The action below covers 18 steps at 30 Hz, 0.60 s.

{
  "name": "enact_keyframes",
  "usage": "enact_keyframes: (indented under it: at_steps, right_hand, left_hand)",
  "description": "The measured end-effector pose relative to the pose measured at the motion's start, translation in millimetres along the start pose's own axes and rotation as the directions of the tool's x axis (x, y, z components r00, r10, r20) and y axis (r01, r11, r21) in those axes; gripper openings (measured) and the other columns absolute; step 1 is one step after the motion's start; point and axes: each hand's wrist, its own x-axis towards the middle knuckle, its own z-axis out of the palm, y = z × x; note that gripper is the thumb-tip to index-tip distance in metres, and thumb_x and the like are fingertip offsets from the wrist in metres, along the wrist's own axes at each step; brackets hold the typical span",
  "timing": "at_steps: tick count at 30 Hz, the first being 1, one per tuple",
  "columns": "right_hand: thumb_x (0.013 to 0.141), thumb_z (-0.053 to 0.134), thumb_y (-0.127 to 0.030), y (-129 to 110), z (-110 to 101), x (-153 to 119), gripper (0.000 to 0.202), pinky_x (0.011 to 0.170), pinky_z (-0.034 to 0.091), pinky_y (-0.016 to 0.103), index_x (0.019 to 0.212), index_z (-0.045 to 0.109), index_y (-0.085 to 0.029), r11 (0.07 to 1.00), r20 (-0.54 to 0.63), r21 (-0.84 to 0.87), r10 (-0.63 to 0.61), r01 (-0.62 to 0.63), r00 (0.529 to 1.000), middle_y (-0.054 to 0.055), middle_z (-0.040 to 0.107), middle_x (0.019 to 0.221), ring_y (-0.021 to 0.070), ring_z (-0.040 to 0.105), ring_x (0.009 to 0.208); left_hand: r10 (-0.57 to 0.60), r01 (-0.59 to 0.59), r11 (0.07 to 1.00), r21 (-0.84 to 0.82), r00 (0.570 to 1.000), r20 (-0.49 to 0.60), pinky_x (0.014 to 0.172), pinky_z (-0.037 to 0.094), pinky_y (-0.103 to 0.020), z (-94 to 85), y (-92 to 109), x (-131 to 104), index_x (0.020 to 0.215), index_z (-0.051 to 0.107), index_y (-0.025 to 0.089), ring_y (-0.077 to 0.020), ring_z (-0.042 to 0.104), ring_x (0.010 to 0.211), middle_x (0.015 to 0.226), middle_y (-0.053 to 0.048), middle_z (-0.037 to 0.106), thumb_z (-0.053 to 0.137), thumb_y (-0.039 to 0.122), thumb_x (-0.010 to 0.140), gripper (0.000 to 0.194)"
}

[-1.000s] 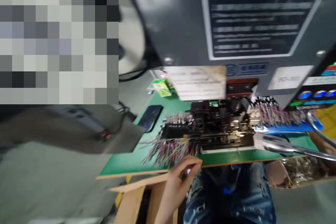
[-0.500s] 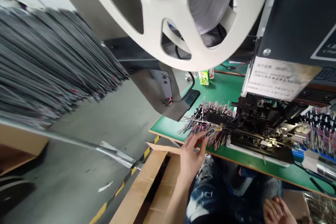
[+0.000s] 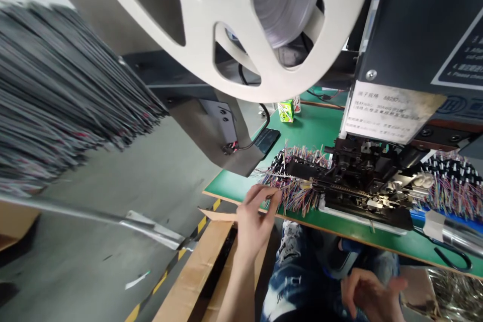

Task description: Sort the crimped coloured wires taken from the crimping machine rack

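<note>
My left hand (image 3: 256, 219) is at the green table's front edge, beside a bundle of thin multicoloured wires (image 3: 298, 196). Its thumb and index finger close in a pinch at the bundle's left side; what lies between the fingertips is too small to make out. Low in the view, over my lap, my right hand (image 3: 372, 292) is slightly blurred, its fingers apart and nothing visible in them. Right of the wires stands a dark crimping machine (image 3: 350, 176) with a metal die area. More wires with black and white ends (image 3: 453, 186) lie on its far right.
A large white reel (image 3: 234, 60) hangs overhead. Grey cables (image 3: 64, 95) hang on a rack at left. Below my left arm is a cardboard box (image 3: 199, 271). A small green box (image 3: 286, 110) and a dark phone-like slab (image 3: 268, 141) sit on the table (image 3: 234, 181).
My left hand has shifted left and its thumb and index have come together. My right hand has risen leftward from a curled pose and spread its fingers. The view has swung slightly right.
</note>
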Motion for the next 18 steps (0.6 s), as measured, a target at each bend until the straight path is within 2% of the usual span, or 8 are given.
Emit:
enact_keyframes:
  at_steps: [1, 3, 5, 8, 11, 13, 15, 18]
  right_hand:
    - [0.058, 0.036, -0.110, 1, 0, -1, 0.111, 0.060, 0.040, 0.029, 0.083, 0.083, -0.012, 1.000, 0.015, -0.024, 0.007, -0.006, 1.000, 0.005, 0.060, 0.060, 0.0187, 0.052, 0.056]
    - [0.070, 0.037, -0.106, 4, 0, -2, 0.104, 0.057, 0.039, 0.028, 0.078, 0.081, -0.012, 0.998, -0.026, -0.053, 0.020, -0.021, 0.999, 0.005, 0.059, 0.057, 0.0179, 0.052, 0.053]
    - [0.089, 0.050, -0.092, 6, 3, 1, 0.085, 0.056, 0.037, 0.026, 0.076, 0.079, -0.013, 0.995, -0.137, -0.086, 0.039, -0.051, 0.990, 0.005, 0.060, 0.056, 0.0154, 0.050, 0.052]
    - [0.094, 0.072, -0.068, 5, 16, 13, 0.057, 0.055, 0.036, 0.024, 0.079, 0.077, -0.014, 0.983, -0.252, -0.152, 0.060, -0.100, 0.966, 0.004, 0.066, 0.060, 0.0123, 0.051, 0.052]
    - [0.093, 0.078, -0.060, -6, 37, 29, 0.048, 0.054, 0.037, 0.022, 0.083, 0.077, -0.014, 0.986, -0.220, -0.146, 0.044, -0.077, 0.974, 0.006, 0.072, 0.064, 0.0110, 0.054, 0.051]
    - [0.091, 0.081, -0.059, -16, 51, 40, 0.044, 0.054, 0.041, 0.022, 0.089, 0.078, -0.015, 0.994, -0.178, -0.103, 0.026, -0.044, 0.984, 0.008, 0.077, 0.074, 0.0116, 0.058, 0.052]
    - [0.088, 0.084, -0.060, -26, 59, 47, 0.042, 0.054, 0.044, 0.023, 0.094, 0.078, -0.018, 0.999, -0.179, -0.049, -0.002, -0.007, 0.984, 0.008, 0.078, 0.077, 0.0134, 0.062, 0.055]
    - [0.085, 0.087, -0.057, -41, 61, 47, 0.040, 0.053, 0.045, 0.021, 0.092, 0.078, -0.019, 0.997, -0.273, -0.026, -0.083, 0.079, 0.958, 0.005, 0.075, 0.070, 0.0136, 0.062, 0.057]
  left_hand:
    - [-0.028, 0.027, 0.998, -0.048, 0.999, -0.019, 0.069, 0.052, -0.028, -5.9, 1, 0, 0.083, 0.073, 0.020, -0.0185, 0.065, 0.071, 0.079, -0.002, 0.070, 0.067, 0.017, 0.096, 0.015]
    - [-0.050, 0.036, 0.987, -0.157, 0.995, -0.085, 0.065, 0.050, -0.027, -18.2, 3, -2, 0.079, 0.071, 0.020, -0.0174, 0.062, 0.067, 0.073, 0.000, 0.068, 0.069, 0.016, 0.093, 0.015]
    - [-0.076, 0.028, 0.960, -0.279, 0.984, -0.163, 0.062, 0.049, -0.028, -29.3, 3, -6, 0.076, 0.071, 0.020, -0.0177, 0.061, 0.067, 0.071, 0.000, 0.067, 0.071, 0.017, 0.092, 0.016]
    - [-0.087, -0.019, 0.875, -0.483, 0.977, -0.196, 0.060, 0.051, -0.029, -39.6, 9, -14, 0.077, 0.073, 0.020, -0.0185, 0.060, 0.066, 0.071, -0.001, 0.064, 0.074, 0.023, 0.093, 0.015]
    - [0.033, -0.046, 0.801, -0.596, 0.999, -0.033, 0.057, 0.055, -0.029, -38.2, 27, -21, 0.087, 0.077, 0.021, -0.0177, 0.063, 0.063, 0.077, -0.003, 0.067, 0.069, 0.022, 0.098, 0.013]
    - [0.131, -0.031, 0.780, -0.625, 0.985, 0.114, 0.054, 0.055, -0.027, -30.7, 45, -26, 0.090, 0.077, 0.021, -0.0165, 0.066, 0.062, 0.082, -0.004, 0.070, 0.067, 0.021, 0.100, 0.014]
    - [0.212, 0.006, 0.788, -0.616, 0.936, 0.281, 0.055, 0.055, -0.025, -20.0, 65, -34, 0.092, 0.076, 0.022, -0.0171, 0.069, 0.065, 0.082, -0.005, 0.072, 0.066, 0.018, 0.100, 0.013]
    - [0.318, 0.001, 0.823, -0.569, 0.828, 0.462, 0.064, 0.057, -0.024, -2.8, 87, -50, 0.087, 0.071, 0.021, -0.0155, 0.072, 0.068, 0.086, -0.005, 0.076, 0.066, 0.017, 0.098, 0.012]
